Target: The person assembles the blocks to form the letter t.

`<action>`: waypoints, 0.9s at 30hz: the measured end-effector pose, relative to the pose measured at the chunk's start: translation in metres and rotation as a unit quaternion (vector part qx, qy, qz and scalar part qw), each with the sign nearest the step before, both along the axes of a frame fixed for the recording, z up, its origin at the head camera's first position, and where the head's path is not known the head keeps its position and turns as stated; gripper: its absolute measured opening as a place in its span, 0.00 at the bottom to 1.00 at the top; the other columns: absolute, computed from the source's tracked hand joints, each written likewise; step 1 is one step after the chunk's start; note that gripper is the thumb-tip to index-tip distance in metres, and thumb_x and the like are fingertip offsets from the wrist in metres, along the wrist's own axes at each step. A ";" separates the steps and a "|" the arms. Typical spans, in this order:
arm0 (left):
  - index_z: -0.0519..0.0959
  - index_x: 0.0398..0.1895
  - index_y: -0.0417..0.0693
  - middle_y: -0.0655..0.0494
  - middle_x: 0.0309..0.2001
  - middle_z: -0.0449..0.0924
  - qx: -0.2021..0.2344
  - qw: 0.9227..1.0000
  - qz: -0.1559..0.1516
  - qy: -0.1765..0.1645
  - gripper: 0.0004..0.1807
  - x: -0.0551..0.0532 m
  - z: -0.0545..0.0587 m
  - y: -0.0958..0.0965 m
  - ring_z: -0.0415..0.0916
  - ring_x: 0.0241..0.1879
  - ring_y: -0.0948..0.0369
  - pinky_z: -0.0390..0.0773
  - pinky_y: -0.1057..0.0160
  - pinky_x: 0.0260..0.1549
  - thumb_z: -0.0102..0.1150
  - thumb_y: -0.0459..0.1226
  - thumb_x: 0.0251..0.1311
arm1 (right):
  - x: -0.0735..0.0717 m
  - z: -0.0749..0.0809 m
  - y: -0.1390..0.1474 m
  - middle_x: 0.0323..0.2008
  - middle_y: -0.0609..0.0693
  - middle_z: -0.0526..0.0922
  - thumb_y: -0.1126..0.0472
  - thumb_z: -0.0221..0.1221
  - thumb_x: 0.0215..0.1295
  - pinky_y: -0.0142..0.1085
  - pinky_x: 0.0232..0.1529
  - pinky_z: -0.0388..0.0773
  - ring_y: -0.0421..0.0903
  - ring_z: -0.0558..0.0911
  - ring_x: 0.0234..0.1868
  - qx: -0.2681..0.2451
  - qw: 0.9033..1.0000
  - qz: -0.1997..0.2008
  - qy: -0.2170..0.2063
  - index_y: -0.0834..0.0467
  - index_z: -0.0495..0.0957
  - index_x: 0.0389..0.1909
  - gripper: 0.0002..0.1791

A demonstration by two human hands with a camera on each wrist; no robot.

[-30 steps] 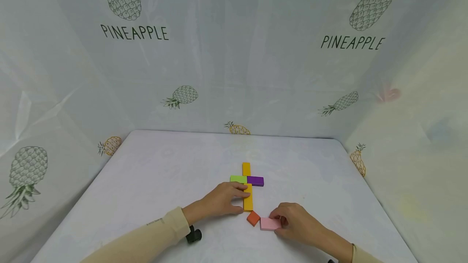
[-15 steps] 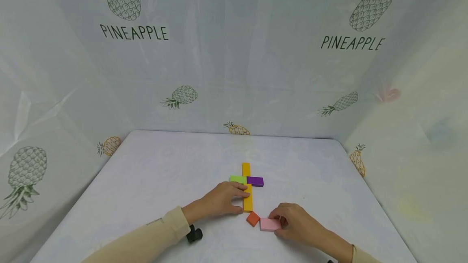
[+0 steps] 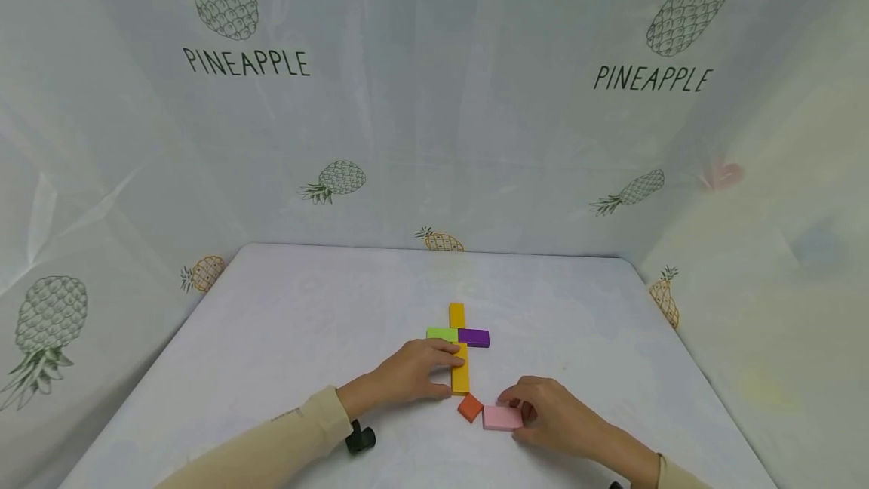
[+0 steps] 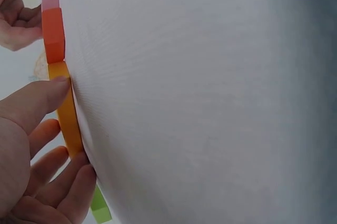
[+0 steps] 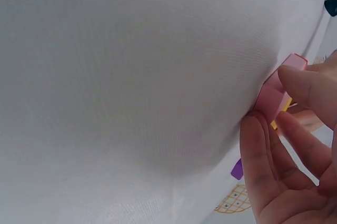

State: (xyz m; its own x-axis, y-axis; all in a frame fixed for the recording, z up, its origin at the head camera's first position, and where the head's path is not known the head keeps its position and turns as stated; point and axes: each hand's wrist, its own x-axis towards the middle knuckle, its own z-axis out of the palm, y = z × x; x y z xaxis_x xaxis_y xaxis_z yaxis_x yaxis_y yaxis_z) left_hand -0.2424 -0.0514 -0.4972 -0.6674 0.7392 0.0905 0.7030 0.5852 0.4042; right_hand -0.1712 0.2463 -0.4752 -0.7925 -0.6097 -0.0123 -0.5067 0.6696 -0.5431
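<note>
My left hand point(image 3: 414, 372) holds a long yellow block point(image 3: 460, 379) flat on the table. In the left wrist view its thumb point(image 4: 55, 92) lies at the yellow block's near end and the other fingers towards the far end. With thumb and fingers at its edges, my right hand point(image 3: 553, 413) pinches a pink block point(image 3: 498, 419). Between the two, an orange block point(image 3: 470, 407) lies turned like a diamond, one corner at the pink block's left end. Beyond the left hand, a green block point(image 3: 443, 333) and a purple block point(image 3: 474, 338) lie end to end, below a shorter yellow block point(image 3: 457, 315).
The blocks lie on a white table point(image 3: 326, 293), with pineapple-printed cloth point(image 3: 434, 96) hanging behind and at both sides. A black device point(image 3: 361, 438) is strapped at the left wrist, beside the beige sleeve point(image 3: 271, 436).
The right hand shifts very slightly, its fingertips still at the pink block. The left hand and the blocks have stayed in place.
</note>
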 end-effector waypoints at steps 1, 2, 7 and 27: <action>0.84 0.67 0.56 0.61 0.70 0.79 0.001 1.000 -0.001 0.002 0.27 0.000 0.000 0.000 0.74 0.71 0.60 0.76 0.51 0.69 0.75 0.47 0.64 | 0.000 0.001 0.001 0.38 0.36 0.82 0.62 0.78 0.57 0.27 0.36 0.81 0.30 0.76 0.34 -0.002 1.000 0.002 -0.002 0.55 0.87 0.52 0.21; 0.84 0.67 0.56 0.61 0.71 0.78 0.001 1.000 -0.002 0.002 0.28 -0.001 -0.001 0.000 0.74 0.71 0.61 0.76 0.51 0.69 0.75 0.47 0.64 | 0.000 0.001 0.001 0.39 0.36 0.82 0.62 0.78 0.57 0.27 0.37 0.82 0.30 0.77 0.35 -0.002 1.000 0.003 -0.004 0.55 0.87 0.53 0.21; 0.82 0.69 0.59 0.62 0.72 0.76 0.001 1.000 -0.004 -0.004 0.28 -0.001 -0.002 0.000 0.72 0.72 0.62 0.75 0.52 0.69 0.75 0.47 0.65 | 0.001 0.005 0.006 0.43 0.36 0.83 0.62 0.78 0.58 0.28 0.41 0.84 0.31 0.79 0.38 -0.003 1.000 0.010 -0.022 0.53 0.86 0.56 0.23; 0.80 0.71 0.64 0.59 0.73 0.76 0.008 0.992 0.116 0.046 0.33 0.025 0.006 -0.096 0.74 0.71 0.53 0.79 0.40 0.64 0.75 0.53 0.63 | 0.002 0.029 0.046 0.58 0.44 0.82 0.60 0.74 0.65 0.41 0.51 0.86 0.48 0.83 0.54 0.017 0.997 -0.020 0.073 0.53 0.81 0.65 0.27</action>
